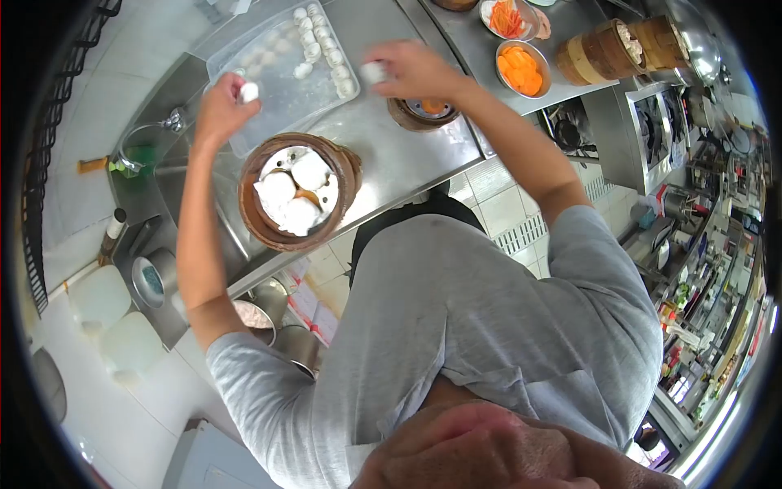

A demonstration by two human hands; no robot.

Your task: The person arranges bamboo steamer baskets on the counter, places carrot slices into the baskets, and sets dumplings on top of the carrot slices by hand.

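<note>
Pinched in the fingers of my left hand (221,112) is a small white dumpling (248,92), above the near left part of a clear plastic tray (281,114). My right hand (419,69), slightly blurred, grips another small white piece (374,73) just right of the tray; it looks like a dumpling too. Rows of small white dumplings (326,45) lie along the tray's right side, with fainter ones at the back left. Nearer me stands a round bamboo steamer (252,216) holding three round white pieces (309,171) on white liners.
A second steamer (411,122) sits partly under my right forearm. Farther right are a bowl of orange slices (520,71), a bowl of orange shreds (507,18) and steamer baskets (599,53). A sink (175,175) with a faucet (173,121) lies left. The steel counter's edge (391,200) runs before me.
</note>
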